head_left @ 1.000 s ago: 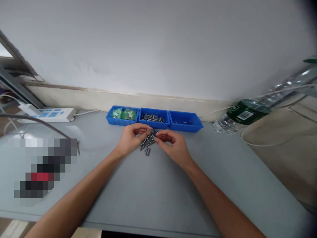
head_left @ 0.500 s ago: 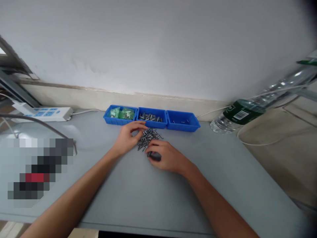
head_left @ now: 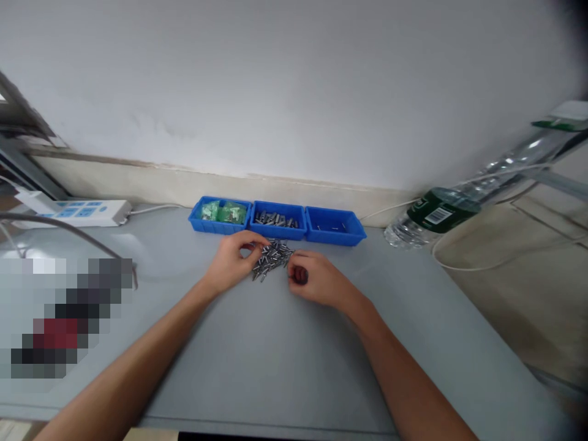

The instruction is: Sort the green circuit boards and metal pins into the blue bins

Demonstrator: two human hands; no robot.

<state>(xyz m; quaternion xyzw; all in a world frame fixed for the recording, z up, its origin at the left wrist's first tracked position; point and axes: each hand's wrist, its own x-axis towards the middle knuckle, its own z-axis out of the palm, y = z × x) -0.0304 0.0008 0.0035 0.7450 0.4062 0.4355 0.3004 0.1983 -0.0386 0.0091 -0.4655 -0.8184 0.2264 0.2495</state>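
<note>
A loose pile of small, shiny metal fasteners (head_left: 272, 260), like screws or rivets, lies on the grey table. At its left edge my left hand (head_left: 235, 260) has thumb and forefinger pinched together, touching the pile; whatever sits between the tips is too small to name. My right hand (head_left: 316, 278) is at the pile's right side, with curled fingers and the thumb and forefinger tips together. Anything in that pinch cannot be made out. Behind the pile stands the middle blue bin (head_left: 278, 231), which holds several grey metal parts.
The left blue bin (head_left: 214, 226) contains green-tinted bags; the right blue bin (head_left: 336, 235) has a few thin pins. A power strip (head_left: 92, 212) lies at the back left. On the right leans a plastic bottle (head_left: 441, 211) beside a white cable (head_left: 452, 266). A wall (head_left: 275, 92) rises behind.
My right hand has drawn slightly to the right and its fingers have closed into a pinch. My left thumb and forefinger have come together at the pile. The view has shifted slightly.
</note>
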